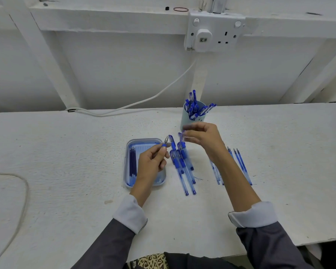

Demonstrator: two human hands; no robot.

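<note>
Left hand (152, 162): pinches the pen tip piece (165, 142) above the blue tray (126, 158).
Right hand (202, 138): pinches a blurred blue pen part (181, 136) before the pen cup (188, 119).
Handling: likely light, stiff and slick; hold at the blue collar.

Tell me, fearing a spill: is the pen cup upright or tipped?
Upright: the cup stands on the table, pens sticking out of its top.

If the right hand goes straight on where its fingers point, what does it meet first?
Probably the pen that the left hand holds up; the right hand, pinching a blurred blue piece, points left at it. Depth is unclear.
</note>
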